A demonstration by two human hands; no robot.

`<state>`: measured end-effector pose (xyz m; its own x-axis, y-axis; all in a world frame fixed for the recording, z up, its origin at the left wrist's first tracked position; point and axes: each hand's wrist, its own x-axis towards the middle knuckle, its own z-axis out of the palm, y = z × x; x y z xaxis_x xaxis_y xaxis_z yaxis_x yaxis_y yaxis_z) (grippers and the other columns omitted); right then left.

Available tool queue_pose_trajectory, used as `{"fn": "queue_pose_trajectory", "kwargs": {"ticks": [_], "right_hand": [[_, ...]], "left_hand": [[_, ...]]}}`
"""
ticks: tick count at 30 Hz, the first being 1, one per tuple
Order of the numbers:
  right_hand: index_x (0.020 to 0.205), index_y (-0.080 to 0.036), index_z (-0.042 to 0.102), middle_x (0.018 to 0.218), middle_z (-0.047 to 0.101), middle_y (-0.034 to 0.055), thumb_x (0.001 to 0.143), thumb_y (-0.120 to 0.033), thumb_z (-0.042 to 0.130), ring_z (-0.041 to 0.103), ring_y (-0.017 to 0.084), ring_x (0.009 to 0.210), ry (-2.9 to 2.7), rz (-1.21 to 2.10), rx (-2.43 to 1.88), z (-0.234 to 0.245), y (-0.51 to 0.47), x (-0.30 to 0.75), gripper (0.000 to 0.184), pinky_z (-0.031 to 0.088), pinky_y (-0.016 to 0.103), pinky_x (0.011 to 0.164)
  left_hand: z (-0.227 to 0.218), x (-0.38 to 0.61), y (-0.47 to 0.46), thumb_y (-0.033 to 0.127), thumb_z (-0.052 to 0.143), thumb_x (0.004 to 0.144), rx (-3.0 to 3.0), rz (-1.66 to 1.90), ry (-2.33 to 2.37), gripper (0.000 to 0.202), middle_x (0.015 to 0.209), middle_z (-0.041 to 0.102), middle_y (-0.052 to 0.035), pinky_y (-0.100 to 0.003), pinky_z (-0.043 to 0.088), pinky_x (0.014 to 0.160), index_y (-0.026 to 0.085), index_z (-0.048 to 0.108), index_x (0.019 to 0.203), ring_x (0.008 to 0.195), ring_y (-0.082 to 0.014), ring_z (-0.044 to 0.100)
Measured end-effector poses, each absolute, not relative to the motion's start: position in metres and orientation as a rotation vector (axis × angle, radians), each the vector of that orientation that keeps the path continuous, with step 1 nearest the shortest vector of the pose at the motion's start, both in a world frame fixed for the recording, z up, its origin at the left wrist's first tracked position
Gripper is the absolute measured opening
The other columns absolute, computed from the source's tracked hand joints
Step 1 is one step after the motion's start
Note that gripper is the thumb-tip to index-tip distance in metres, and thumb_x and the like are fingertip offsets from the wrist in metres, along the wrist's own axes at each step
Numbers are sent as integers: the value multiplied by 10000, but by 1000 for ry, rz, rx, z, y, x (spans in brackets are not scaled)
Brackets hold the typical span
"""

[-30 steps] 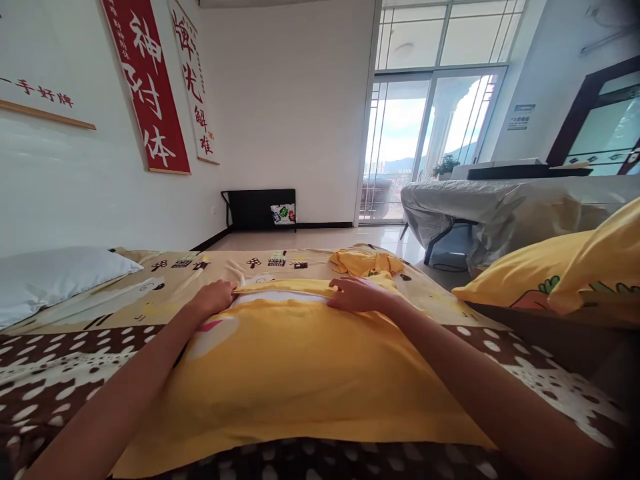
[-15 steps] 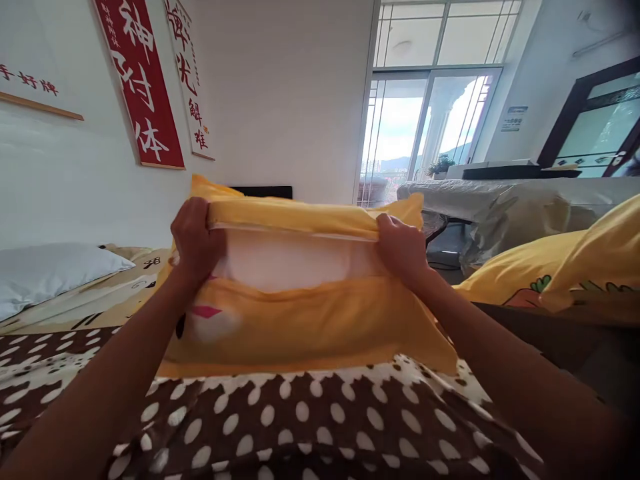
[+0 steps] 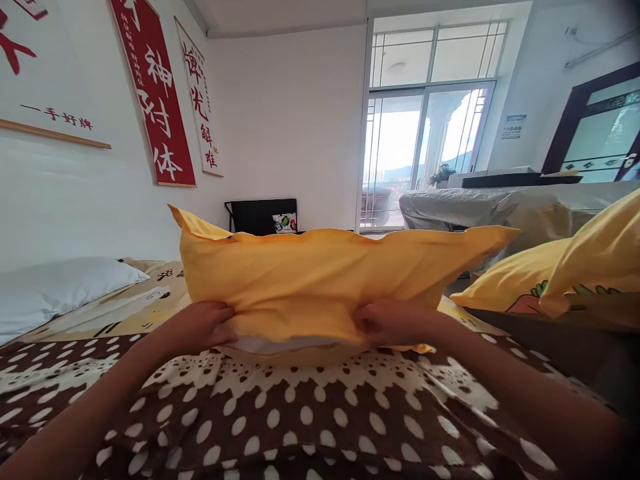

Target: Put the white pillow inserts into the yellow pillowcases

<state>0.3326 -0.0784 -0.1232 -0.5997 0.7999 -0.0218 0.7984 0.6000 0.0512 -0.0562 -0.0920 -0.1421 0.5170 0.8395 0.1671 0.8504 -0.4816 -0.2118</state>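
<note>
In front of me a yellow pillowcase (image 3: 310, 273) lies over a white pillow (image 3: 280, 343), which shows only as a narrow strip at the case's opening near me. My left hand (image 3: 210, 325) is closed on the left part of the opening's edge. Closed on the same edge farther right is my right hand (image 3: 380, 321); its fingertips are partly hidden in the cloth. The pillowcase's far edge stands up, with a corner pointing out at each side. Under it lies a brown blanket (image 3: 300, 417) with cream dots.
A white pillow (image 3: 65, 290) lies at the left on a beige patterned sheet (image 3: 150, 303). To the right are yellow pillows (image 3: 590, 260) with a carrot print. Farther back stand a black chair (image 3: 255, 217) and a plastic-covered table (image 3: 460, 207).
Both hands have come down and toward me, pulling the upper flap of the pillowcase over the white filling. Most of the white has gone out of sight, and the printed side is hidden.
</note>
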Motion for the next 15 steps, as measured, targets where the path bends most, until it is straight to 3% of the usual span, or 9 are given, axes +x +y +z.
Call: {"fn": "queue_pose_trajectory", "kwargs": {"ticks": [1, 3, 6, 8, 10, 12, 15], "right_hand": [[817, -178, 626, 815, 659, 16, 750, -167, 563, 599, 140, 710, 2825, -98, 1410, -114, -81, 347, 92, 398, 213, 594], [828, -185, 607, 766, 628, 2, 757, -166, 553, 563, 125, 695, 2930, -72, 1613, -94, -84, 382, 91, 395, 211, 625], [842, -197, 617, 812, 655, 43, 795, -221, 555, 568, 158, 746, 2750, 473, 2166, -66, -84, 436, 81, 396, 273, 720], [1076, -201, 597, 1093, 643, 118, 753, -195, 594, 558, 221, 985, 2615, 988, 2336, -55, -80, 463, 322, 375, 334, 842], [1281, -189, 489, 1292, 548, 164, 712, -172, 610, 500, 264, 1143, 2501, 1187, 2342, -54, -72, 476, 583, 342, 381, 913], [1285, -182, 507, 1244, 594, 156, 728, -182, 566, 556, 268, 1084, 2448, 953, 2286, -59, -67, 477, 560, 373, 382, 886], [1072, -209, 650, 975, 709, 94, 815, -264, 447, 645, 241, 863, 2485, 499, 2220, -73, -72, 465, 332, 449, 348, 779]], "left_hand": [[-133, -59, -101, 420, 517, 843, -2510, -98, -1389, 238, 860, 667, -45, -295, 463, 692, 207, 623, 850, 805, -215, 631], [-117, -68, -114, 495, 512, 846, -2353, -380, -1274, 315, 883, 662, -54, -302, 466, 744, 200, 615, 884, 838, -215, 622], [-96, -86, -117, 506, 522, 842, -1904, -829, -1131, 470, 1166, 604, -142, -411, 375, 983, 164, 543, 1163, 1142, -285, 526], [-83, -93, -107, 580, 514, 813, -1773, -976, -1194, 679, 1388, 445, -179, -494, 270, 1061, 162, 412, 1338, 1307, -330, 376], [-71, -93, -93, 660, 472, 783, -1848, -1051, -1364, 813, 1489, 321, -167, -527, 238, 1072, 181, 312, 1419, 1351, -347, 314], [-66, -89, -79, 683, 439, 772, -2053, -1038, -1576, 785, 1441, 417, -138, -485, 316, 1034, 197, 385, 1386, 1278, -327, 425], [-72, -86, -67, 608, 396, 818, -2125, -987, -1691, 553, 1166, 639, -91, -377, 422, 906, 203, 606, 1130, 1046, -259, 583]]}}
